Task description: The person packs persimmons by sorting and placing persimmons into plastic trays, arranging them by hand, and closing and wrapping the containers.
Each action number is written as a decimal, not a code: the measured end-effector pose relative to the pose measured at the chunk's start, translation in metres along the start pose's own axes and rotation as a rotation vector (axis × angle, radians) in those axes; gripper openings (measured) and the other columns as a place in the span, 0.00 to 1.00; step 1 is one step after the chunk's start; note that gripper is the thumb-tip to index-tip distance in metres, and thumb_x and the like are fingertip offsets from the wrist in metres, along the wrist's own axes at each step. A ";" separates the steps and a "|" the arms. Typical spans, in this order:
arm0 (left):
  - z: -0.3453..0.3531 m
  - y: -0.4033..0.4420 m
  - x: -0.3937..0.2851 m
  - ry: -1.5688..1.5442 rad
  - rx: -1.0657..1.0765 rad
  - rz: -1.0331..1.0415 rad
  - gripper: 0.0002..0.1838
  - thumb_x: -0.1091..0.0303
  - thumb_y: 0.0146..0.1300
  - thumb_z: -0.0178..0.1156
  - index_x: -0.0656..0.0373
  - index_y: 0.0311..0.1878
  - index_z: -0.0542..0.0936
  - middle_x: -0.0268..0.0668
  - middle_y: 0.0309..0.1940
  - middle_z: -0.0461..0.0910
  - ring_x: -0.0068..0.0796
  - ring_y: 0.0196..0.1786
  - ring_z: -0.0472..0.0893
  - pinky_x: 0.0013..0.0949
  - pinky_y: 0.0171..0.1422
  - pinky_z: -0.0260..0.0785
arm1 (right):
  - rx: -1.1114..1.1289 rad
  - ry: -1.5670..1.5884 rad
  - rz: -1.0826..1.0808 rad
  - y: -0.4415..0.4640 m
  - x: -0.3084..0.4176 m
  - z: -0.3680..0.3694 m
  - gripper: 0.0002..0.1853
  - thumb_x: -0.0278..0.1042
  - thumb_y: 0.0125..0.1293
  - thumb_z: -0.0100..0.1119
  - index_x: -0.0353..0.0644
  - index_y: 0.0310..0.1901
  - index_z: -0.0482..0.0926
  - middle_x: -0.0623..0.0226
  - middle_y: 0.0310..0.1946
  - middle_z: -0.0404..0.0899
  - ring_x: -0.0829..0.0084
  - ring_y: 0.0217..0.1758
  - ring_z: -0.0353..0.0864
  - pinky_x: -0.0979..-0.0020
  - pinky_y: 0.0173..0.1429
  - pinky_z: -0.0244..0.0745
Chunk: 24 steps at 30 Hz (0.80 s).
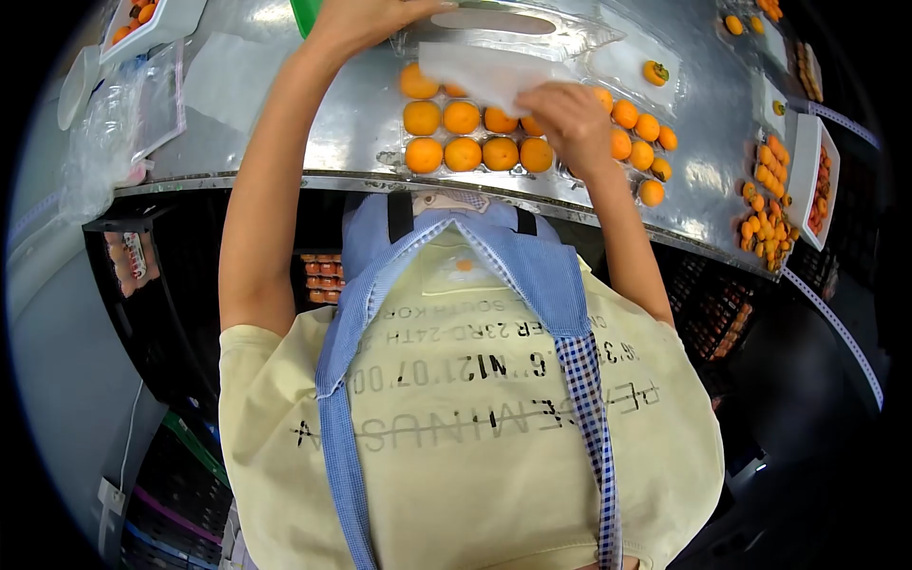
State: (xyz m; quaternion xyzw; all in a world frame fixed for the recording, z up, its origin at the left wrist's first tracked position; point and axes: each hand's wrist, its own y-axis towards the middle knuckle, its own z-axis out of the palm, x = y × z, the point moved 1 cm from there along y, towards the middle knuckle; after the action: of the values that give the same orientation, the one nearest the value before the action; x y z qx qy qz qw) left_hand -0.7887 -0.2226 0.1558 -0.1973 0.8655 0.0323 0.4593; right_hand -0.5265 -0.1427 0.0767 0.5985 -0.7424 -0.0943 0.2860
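Observation:
My right hand (pixel 572 122) pinches a thin white sheet (pixel 489 74) at its lower right corner. The sheet hangs over the back of a clear plastic tray with rows of orange persimmons (pixel 462 118), partly hiding the far ones. At the top edge of the view, my left hand (pixel 366 17) lies by the clear plastic lid (pixel 503 19) behind the tray, one finger stretched along it. Most of its other fingers are cut off by the frame. More persimmons (pixel 642 154) sit right of my right hand.
A single persimmon (pixel 655 72) rests on clear plastic farther back on the metal table (pixel 237 152). White containers of fruit stand at the far left (pixel 180 24) and right (pixel 825 180). Loose small fruit (pixel 765 233) lies at the right edge. Plastic bags (pixel 114 142) lie at the left.

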 end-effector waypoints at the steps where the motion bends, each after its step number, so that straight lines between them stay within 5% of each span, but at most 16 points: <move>1: 0.000 0.001 0.000 -0.011 -0.006 0.021 0.12 0.64 0.53 0.67 0.66 0.33 0.83 0.38 0.19 0.81 0.22 0.20 0.77 0.27 0.26 0.69 | 0.045 0.007 -0.017 -0.011 0.001 0.005 0.12 0.22 0.46 0.63 0.47 0.35 0.82 0.73 0.34 0.83 0.70 0.41 0.80 0.69 0.45 0.73; 24: 0.009 -0.005 0.006 0.040 -0.098 0.064 0.11 0.67 0.51 0.62 0.66 0.33 0.83 0.43 0.24 0.82 0.30 0.26 0.82 0.30 0.34 0.73 | 0.148 0.128 0.030 -0.024 0.033 0.013 0.11 0.31 0.49 0.66 0.45 0.36 0.81 0.70 0.40 0.80 0.68 0.49 0.74 0.63 0.55 0.65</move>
State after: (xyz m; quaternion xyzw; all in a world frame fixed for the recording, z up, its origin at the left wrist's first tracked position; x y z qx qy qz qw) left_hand -0.7829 -0.2269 0.1459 -0.1924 0.8777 0.0855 0.4306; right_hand -0.5168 -0.1829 0.0650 0.6117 -0.7363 0.0036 0.2893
